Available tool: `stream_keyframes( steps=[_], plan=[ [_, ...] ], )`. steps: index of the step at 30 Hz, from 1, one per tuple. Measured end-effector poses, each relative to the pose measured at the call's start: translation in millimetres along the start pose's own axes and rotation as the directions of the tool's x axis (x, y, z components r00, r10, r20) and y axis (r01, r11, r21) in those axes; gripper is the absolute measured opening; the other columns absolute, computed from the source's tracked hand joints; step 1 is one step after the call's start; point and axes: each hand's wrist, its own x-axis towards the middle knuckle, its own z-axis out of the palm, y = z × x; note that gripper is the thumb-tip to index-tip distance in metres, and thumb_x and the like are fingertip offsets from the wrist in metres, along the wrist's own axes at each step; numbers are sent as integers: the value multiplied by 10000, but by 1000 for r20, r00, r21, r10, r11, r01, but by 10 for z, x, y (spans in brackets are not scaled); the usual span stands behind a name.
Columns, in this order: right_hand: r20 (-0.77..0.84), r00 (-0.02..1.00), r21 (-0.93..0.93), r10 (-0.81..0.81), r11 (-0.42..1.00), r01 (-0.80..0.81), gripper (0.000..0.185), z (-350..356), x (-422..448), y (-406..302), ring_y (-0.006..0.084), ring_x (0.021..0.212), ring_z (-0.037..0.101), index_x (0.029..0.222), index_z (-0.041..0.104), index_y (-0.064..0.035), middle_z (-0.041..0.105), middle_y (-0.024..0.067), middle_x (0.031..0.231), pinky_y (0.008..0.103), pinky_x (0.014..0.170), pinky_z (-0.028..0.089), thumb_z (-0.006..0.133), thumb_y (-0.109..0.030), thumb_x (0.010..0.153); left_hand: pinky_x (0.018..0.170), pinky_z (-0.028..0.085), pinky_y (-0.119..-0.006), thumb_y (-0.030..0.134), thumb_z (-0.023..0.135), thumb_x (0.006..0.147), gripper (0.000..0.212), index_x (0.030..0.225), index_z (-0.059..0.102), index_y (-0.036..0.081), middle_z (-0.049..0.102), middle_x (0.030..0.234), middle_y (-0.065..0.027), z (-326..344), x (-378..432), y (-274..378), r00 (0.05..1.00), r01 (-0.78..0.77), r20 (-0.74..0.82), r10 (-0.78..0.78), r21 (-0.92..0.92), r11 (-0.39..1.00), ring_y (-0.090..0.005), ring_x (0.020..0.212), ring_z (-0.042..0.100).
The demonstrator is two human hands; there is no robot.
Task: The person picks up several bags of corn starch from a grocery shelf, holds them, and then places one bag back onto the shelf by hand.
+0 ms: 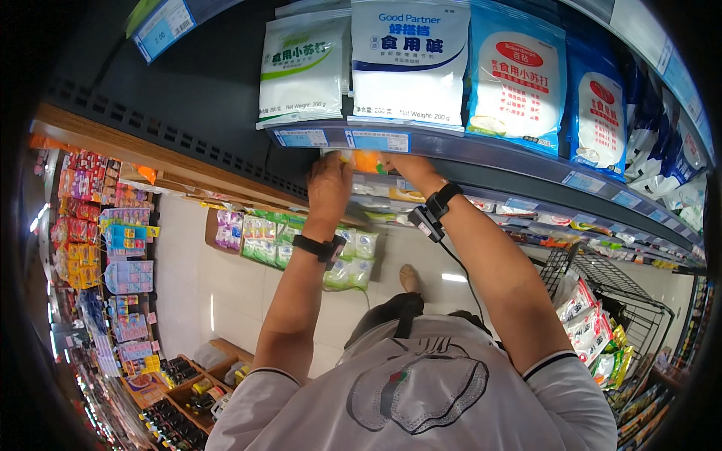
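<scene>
Both my hands reach in below the upper shelf's front edge (pixel 451 147). An orange packet (pixel 366 161) with a green patch shows between them on a lower level. My left hand (pixel 330 183) is at its left side, beside a yellow and white bit of packaging. At its right side is my right hand (pixel 410 169), with the fingers bent at the packet's edge. The shelf edge hides part of the fingers and packet, so the grip is unclear. Above stand a white and green baking soda bag (pixel 304 73), a white and blue food alkali bag (pixel 409 67) and a blue baking soda bag (pixel 516 79).
Another blue bag (pixel 597 115) stands at the right of the upper shelf. A black wire cart (pixel 612 270) with several bags (pixel 586 327) is at my right. Stacked green and white packs (pixel 350 253) lie low ahead. A wooden bottle rack (pixel 225 355) is behind left.
</scene>
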Motion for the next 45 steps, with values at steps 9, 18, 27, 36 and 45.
stream_keyframes(
  steps=[9, 18, 27, 36, 45],
  plan=[
    [-129, 974, -227, -189, 961, 156, 358, 10, 149, 54, 333, 1060, 629, 1175, 640, -37, 662, 190, 1149, 424, 904, 492, 674, -256, 893, 847, 500, -467, 200, 621, 943, 252, 1126, 596, 29, 647, 1039, -190, -4, 172, 4, 998, -37, 51, 39, -57, 998, -386, 975, 602],
    [-140, 984, -194, -107, 978, 79, 266, 93, -2, -70, 360, 991, 645, 1090, 659, -19, 679, 212, 1060, 438, 875, 493, 666, -180, 879, 938, 467, -507, 219, 632, 916, 438, 1310, 516, 68, 561, 1244, -177, -30, -24, -11, 999, -47, 1, 47, -13, 999, -411, 1145, 537],
    [-254, 951, 89, -177, 975, 206, 177, -58, -602, 108, 216, 793, 673, 1020, 663, -14, 687, 131, 861, 361, 708, 521, 569, -129, 924, 904, 478, -502, 226, 658, 909, 339, 1192, 625, 41, 637, 1147, -175, -3, -56, -42, 994, -79, -80, 79, 7, 997, -387, 1080, 586],
    [79, 983, 282, 164, 942, -180, 176, -736, -2555, 378, 139, 823, 671, 1092, 611, -61, 640, 45, 943, 288, 677, 547, 536, -175, 980, 874, 494, -347, 120, 572, 984, 234, 1151, 617, -38, 654, 1056, -150, 149, -928, 810, 974, -68, 145, 172, -540, 839, -263, 937, 628],
    [-382, 904, 407, 193, 913, -23, 187, -2024, -4376, 596, 141, 792, 685, 1031, 618, -41, 658, 46, 911, 283, 626, 553, 564, -200, 948, 841, 491, -286, 188, 572, 995, 261, 1164, 609, -7, 682, 960, -92, 562, -1700, 2626, 680, 126, 629, 377, -606, 785, -149, 902, 638]
  ],
)
